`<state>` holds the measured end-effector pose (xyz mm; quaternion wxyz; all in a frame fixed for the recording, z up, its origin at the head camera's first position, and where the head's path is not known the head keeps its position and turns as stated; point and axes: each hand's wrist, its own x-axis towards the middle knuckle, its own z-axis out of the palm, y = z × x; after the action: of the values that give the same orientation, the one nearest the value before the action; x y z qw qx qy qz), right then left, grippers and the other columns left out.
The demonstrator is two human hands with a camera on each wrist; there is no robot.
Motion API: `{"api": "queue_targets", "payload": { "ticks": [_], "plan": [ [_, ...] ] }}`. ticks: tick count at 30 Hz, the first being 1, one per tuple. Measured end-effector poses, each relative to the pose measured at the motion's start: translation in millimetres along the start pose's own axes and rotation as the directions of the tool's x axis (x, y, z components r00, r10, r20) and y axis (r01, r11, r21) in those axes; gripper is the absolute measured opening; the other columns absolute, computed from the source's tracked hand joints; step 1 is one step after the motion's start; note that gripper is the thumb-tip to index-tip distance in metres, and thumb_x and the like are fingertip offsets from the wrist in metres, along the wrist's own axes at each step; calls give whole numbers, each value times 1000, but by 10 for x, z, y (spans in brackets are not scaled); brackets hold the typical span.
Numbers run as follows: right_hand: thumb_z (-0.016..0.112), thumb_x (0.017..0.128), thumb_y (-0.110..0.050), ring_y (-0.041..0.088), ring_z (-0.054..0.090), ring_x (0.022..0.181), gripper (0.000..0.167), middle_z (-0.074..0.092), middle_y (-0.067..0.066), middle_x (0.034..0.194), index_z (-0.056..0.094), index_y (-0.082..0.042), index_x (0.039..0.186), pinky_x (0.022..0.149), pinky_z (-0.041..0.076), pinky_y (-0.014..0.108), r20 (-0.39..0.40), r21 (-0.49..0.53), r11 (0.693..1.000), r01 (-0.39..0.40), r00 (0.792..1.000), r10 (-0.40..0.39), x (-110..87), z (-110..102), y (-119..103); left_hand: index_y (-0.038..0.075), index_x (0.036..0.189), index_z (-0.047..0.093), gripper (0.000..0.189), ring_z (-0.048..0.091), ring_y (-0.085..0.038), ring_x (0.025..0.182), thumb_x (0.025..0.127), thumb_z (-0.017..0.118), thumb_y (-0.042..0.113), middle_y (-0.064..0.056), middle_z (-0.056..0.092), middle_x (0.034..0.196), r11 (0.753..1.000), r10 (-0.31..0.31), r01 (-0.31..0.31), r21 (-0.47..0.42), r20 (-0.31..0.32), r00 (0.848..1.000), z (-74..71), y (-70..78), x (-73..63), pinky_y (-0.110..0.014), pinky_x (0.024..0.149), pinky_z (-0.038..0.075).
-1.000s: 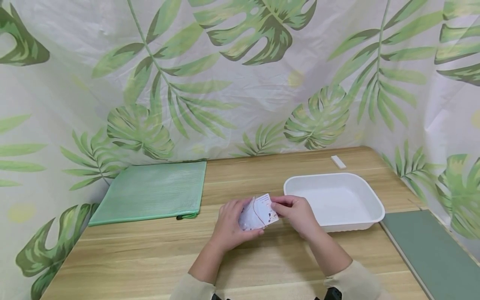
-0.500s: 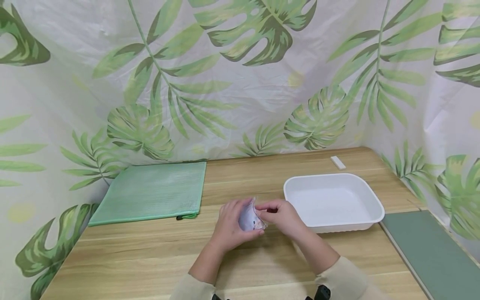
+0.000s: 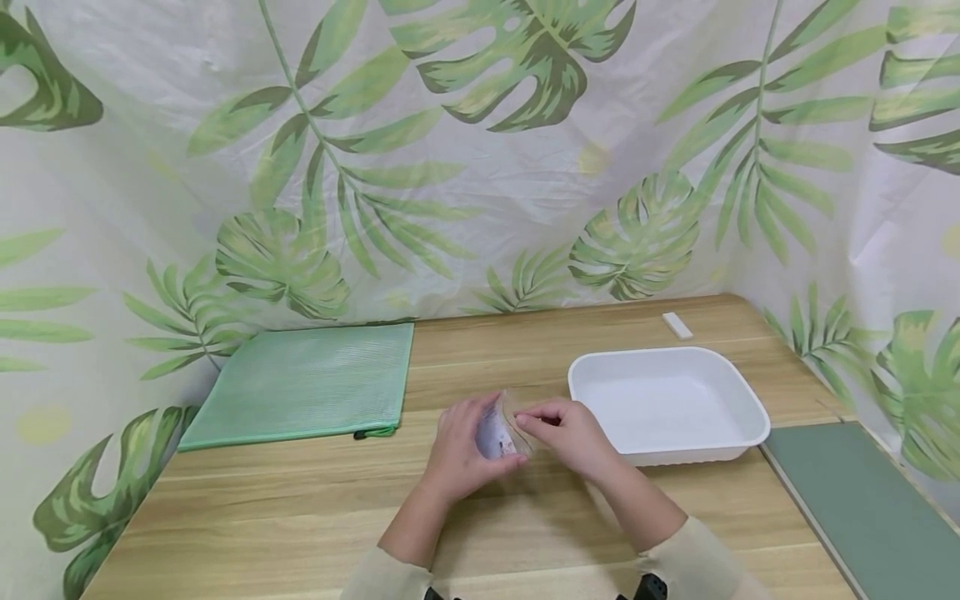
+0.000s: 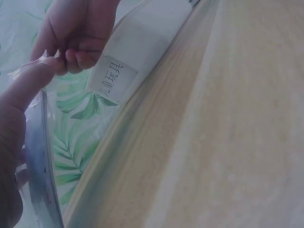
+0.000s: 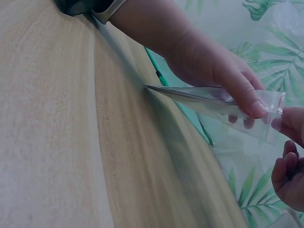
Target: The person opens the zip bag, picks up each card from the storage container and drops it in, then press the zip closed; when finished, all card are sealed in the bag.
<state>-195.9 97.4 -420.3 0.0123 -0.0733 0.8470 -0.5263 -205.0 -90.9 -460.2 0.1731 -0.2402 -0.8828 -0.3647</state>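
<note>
My left hand (image 3: pixel 459 446) holds a clear zip bag (image 3: pixel 521 442) between thumb and fingers, above the table. Inside the bag lies a printed pale card (image 3: pixel 491 433), partly covered by the left fingers in the head view. My right hand (image 3: pixel 564 437) pinches the bag's right edge with thumb and forefinger, its other fingers curled. In the right wrist view, the bag (image 5: pixel 218 108) is seen nearly edge-on, with the right fingertips (image 5: pixel 281 122) at its seal end. The left wrist view shows the card (image 4: pixel 40 161) edge-on within the plastic.
A white plastic tray (image 3: pixel 667 455) stands just right of the right hand; its side bears a printed label (image 4: pixel 113 78). At the left lies a green mesh zip pouch (image 3: pixel 315 383). A small white bar (image 3: pixel 677 325) sits behind the tray, and a grey-green board (image 3: pixel 862 500) lies right.
The card, which stuck out toward the right hand, has gone into the bag. The right hand has moved left from the card and now pinches the bag's edge. The left hand stays nearly still.
</note>
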Motion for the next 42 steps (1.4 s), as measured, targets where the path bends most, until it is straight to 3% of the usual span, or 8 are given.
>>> {"api": "queue_targets", "payload": {
  "ticks": [10, 14, 18, 21, 25, 31, 34, 42],
  "plan": [
    [73, 87, -25, 9, 55, 77, 18, 67, 4, 91, 77, -9, 95, 65, 47, 21, 170, -5, 995, 103, 980, -101, -80, -123, -40, 10, 136, 52, 87, 55, -30, 114, 64, 82, 49, -11, 61, 126, 997, -74, 71, -32, -88, 993, -20, 16, 9, -53, 98, 39],
    [71, 89, -22, 9, 58, 78, 17, 71, 4, 91, 76, -7, 94, 67, 50, 22, 147, -27, 994, 105, 984, -100, -59, -145, -59, 10, 139, 49, 93, 54, -30, 114, 61, 86, 46, -11, 61, 124, 993, -104, 98, -69, -89, 991, -30, 35, 11, -51, 97, 40],
    [69, 90, -19, 9, 62, 82, 18, 74, 7, 95, 75, -4, 97, 71, 51, 22, 106, -38, 994, 104, 989, -100, -17, -190, -75, 8, 141, 46, 90, 54, -26, 107, 67, 87, 35, -11, 61, 120, 978, -157, 139, -153, -116, 981, -59, 69, 24, -47, 90, 45],
    [68, 91, -17, 9, 62, 82, 17, 74, 8, 97, 74, -3, 99, 70, 52, 22, 95, -26, 995, 95, 991, -92, 24, -231, -80, 6, 139, 48, 75, 55, -24, 104, 75, 83, 24, -11, 63, 114, 947, -217, 174, -271, -137, 966, -86, 90, 35, -47, 92, 45],
    [68, 91, -15, 9, 61, 81, 16, 73, 9, 98, 74, -4, 99, 70, 52, 23, 98, 3, 997, 74, 992, -74, 71, -288, -90, 6, 124, 61, 45, 55, -20, 97, 82, 77, 13, -9, 62, 96, 864, -328, 244, -441, -124, 936, -126, 103, 53, -41, 92, 44],
    [67, 91, -11, 10, 63, 84, 21, 72, 15, 99, 70, 2, 107, 74, 55, 23, 105, 68, 995, 76, 991, -83, 142, -374, -91, 2, 102, 71, 20, 57, -10, 83, 89, 72, 17, 0, 66, 86, 717, -484, 401, -570, 7, 875, -217, 72, 116, -20, 72, 48],
    [66, 92, -10, 10, 64, 84, 24, 71, 17, 99, 68, 5, 111, 76, 57, 27, 106, 103, 991, 88, 989, -99, 177, -392, -71, -1, 101, 72, 21, 61, -9, 81, 88, 73, 16, 1, 69, 87, 673, -497, 434, -599, 69, 865, -269, 55, 138, -21, 72, 52],
    [71, 89, -16, 12, 61, 84, 32, 71, 10, 98, 69, 0, 117, 73, 52, 23, 178, 48, 998, 42, 983, -50, 274, -419, -58, 1, 100, 73, 20, 64, -11, 78, 88, 73, 17, -2, 69, 84, 716, -451, 464, -522, 162, 878, -386, 55, 202, -29, 73, 54]
  ]
}}
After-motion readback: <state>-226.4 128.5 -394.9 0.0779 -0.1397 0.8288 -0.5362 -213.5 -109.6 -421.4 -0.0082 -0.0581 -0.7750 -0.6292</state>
